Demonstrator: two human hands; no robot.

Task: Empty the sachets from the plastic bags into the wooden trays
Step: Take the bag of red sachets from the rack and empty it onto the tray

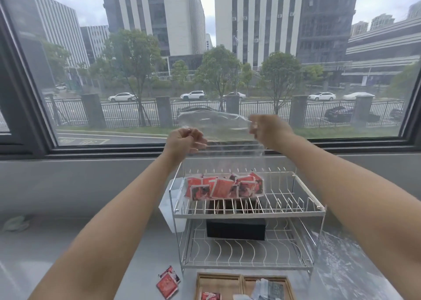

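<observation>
Both arms raised, holding 1 clear bag up in front of the window. Left hand fisted, pinching the bag's top left edge; right hand likewise curled, pinching the top right edge. Bag hangs between them, mouth up, red sachets bunched at its bottom, level with the top tier of the wire rack behind it; cannot tell if it touches the rack. Trays sit near, below the rack: left tray holds 1 red sachet at the frame edge, right tray holds pale blue-grey sachets. 2 loose red sachets lie on the counter just left of the trays. A black box sits on the lower rack tier. Step looks like opening the bag mouth or readying it to tip; nothing pouring yet. Next move, by my read: bring the bag near and down over the left tray, invert it, keep the mouth inside the rim so sachets don't scatter onto the counter.
</observation>
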